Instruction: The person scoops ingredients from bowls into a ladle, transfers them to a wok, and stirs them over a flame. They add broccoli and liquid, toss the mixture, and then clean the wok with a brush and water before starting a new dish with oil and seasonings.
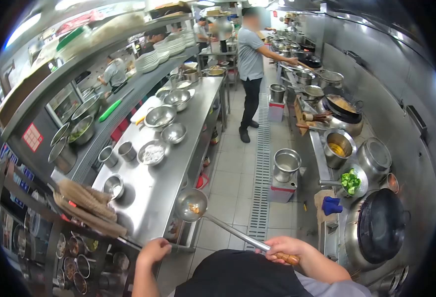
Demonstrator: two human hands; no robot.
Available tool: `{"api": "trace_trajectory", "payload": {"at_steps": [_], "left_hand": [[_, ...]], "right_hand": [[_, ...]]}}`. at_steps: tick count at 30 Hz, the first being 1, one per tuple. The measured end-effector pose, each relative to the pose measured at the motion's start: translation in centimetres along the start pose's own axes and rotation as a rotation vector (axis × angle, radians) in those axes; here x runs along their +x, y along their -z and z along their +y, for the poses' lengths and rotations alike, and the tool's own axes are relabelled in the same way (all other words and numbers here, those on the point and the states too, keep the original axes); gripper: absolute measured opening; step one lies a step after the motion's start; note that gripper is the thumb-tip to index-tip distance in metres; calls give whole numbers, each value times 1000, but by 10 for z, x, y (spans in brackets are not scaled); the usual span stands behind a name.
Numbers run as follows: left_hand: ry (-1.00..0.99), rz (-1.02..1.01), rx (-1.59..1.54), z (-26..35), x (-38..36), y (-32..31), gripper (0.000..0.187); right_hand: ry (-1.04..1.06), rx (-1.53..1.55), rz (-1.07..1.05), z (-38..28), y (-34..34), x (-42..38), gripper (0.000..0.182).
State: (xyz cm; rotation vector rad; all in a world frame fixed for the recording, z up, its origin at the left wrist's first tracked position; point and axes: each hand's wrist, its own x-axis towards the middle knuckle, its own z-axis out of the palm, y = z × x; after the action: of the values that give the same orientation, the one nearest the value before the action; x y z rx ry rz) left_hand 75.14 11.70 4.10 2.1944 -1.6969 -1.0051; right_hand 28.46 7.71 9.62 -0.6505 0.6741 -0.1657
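My right hand (282,247) is closed around the wooden handle of a long metal ladle (232,231). The ladle's round bowl (183,205) reaches out to the left, beside the steel table's edge, with a few small orange-brown pieces (194,208) in it. My left hand (154,250) is near the table's front corner with its fingers loosely bent, and I see nothing in it. Ahead of it on the steel table (151,215) stand a small metal pot (113,186) and a bowl of white pieces (153,153).
On the right a black wok (382,225), a strainer with green vegetables (350,182) and a pot of yellow liquid (335,149) line the stove. A metal pot (287,164) stands on a floor box. A co-worker (251,64) stands farther along the aisle. Brown cloths (86,205) hang at left.
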Motion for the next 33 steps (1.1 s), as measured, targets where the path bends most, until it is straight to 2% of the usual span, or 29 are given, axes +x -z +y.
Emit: {"api": "trace_trajectory", "payload": {"at_steps": [2, 4, 7, 10, 11, 13, 14, 16, 18, 21, 22, 23, 24, 25, 27, 29, 31, 32, 33], "left_hand": [[-61, -30, 2, 13, 34, -30, 30], [-106, -226, 173, 40, 58, -51, 33], [-173, -401, 354, 73, 93, -81, 40], [-263, -519, 530, 80, 126, -115, 40], [-276, -523, 542, 88, 132, -122, 40], [-221, -658, 633, 110, 138, -129, 40], [-309, -673, 673, 94, 157, -147, 40], [-323, -691, 646, 92, 171, -160, 40], [-336, -707, 620, 76, 194, -180, 41], [-413, -870, 841, 17, 251, -219, 39], [-726, -1066, 1070, -2, 268, -226, 35], [-1072, -1273, 1291, -19, 279, -231, 32], [-223, -1141, 829, -33, 281, -235, 25], [-109, -1103, 755, -29, 287, -231, 25], [-199, -1148, 832, -13, 301, -231, 24], [-305, -1191, 878, 8, 321, -238, 24], [-406, -1197, 895, 35, 344, -251, 23], [-494, -1195, 908, 52, 356, -257, 23], [-664, -1190, 944, 69, 372, -266, 23]], "right_hand": [[51, 57, 67, 6, 17, -21, 34], [106, 113, 141, 8, 24, -46, 34], [209, 191, 264, 18, 35, -84, 35], [370, 311, 387, 36, 32, -127, 35], [483, 365, 436, 45, 30, -140, 36], [661, 464, 578, 62, 20, -167, 37], [723, 509, 669, 71, 14, -180, 38], [902, 527, 826, 98, 8, -202, 38], [1012, 494, 1083, 108, -12, -219, 38], [1137, 465, 1355, 125, -24, -243, 36], [1159, 520, 1462, 135, -27, -246, 37], [1175, 589, 1590, 128, -34, -246, 38], [1103, 614, 1704, 124, -41, -248, 38], [1023, 642, 1821, 119, -44, -251, 38], [866, 640, 2008, 116, -44, -247, 36], [755, 714, 2098, 113, -41, -241, 33], [695, 659, 2161, 142, -16, -233, 27], [660, 660, 2182, 144, -8, -226, 24], [625, 658, 2201, 143, 1, -218, 20]]}}
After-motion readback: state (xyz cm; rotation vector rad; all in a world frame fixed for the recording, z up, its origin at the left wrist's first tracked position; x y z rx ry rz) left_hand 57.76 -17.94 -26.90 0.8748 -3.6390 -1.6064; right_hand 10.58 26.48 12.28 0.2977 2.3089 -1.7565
